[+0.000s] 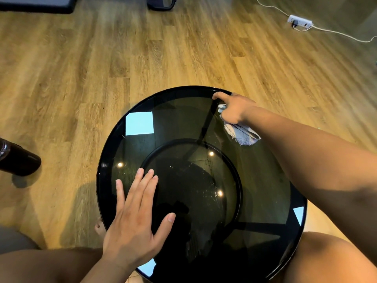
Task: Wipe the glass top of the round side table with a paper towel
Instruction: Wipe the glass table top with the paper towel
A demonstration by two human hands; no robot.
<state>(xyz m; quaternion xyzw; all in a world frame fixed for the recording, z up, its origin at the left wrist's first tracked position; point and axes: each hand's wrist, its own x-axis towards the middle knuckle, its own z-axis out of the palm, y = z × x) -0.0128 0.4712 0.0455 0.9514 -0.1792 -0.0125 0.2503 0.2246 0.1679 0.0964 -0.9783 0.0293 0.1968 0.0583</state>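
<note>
The round side table has a dark glass top in a black rim and fills the lower middle of the head view. My right hand reaches to the far right rim, gripping a crumpled pale paper towel that trails on the glass under my wrist; its index finger points along the rim. My left hand lies flat, fingers spread, on the near left part of the glass. Faint scratches or smears show near the centre of the glass.
A wooden floor surrounds the table. A dark bottle-like object lies on the floor at the left. A white power strip with its cable sits far right. Dark furniture bases stand at the top edge. My knees flank the table's near side.
</note>
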